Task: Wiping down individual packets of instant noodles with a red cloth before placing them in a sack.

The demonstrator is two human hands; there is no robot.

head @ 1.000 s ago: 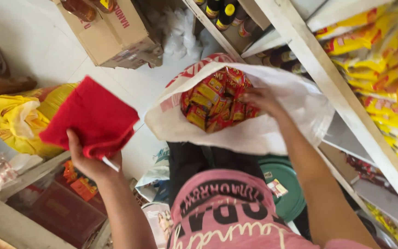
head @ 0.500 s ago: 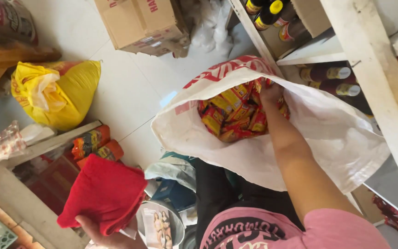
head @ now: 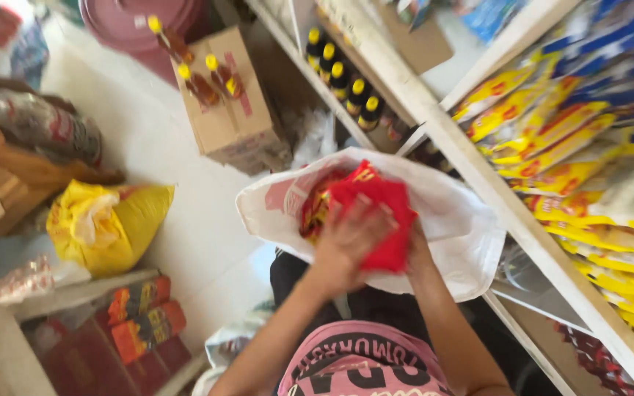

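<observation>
A white woven sack (head: 464, 242) lies open in front of me, partly filled with red and yellow snack packets (head: 315, 209). A red packet (head: 376, 209) sits at the sack's mouth. My left hand (head: 350, 242) lies flat on top of it, fingers spread. My right hand (head: 414, 246) is under the red packet's right edge and mostly hidden by it. Both forearms reach forward from my pink shirt.
White shelves (head: 522, 213) on the right carry yellow packets and dark bottles with yellow caps. A cardboard box (head: 232, 121) with bottles on top stands on the floor ahead. A yellow sack (head: 108, 224) sits left, above a low shelf holding red and orange packs (head: 144, 319).
My left hand carried the red packet from the lower left up to the sack's mouth. The view swung, and both hands now meet at the packet.
</observation>
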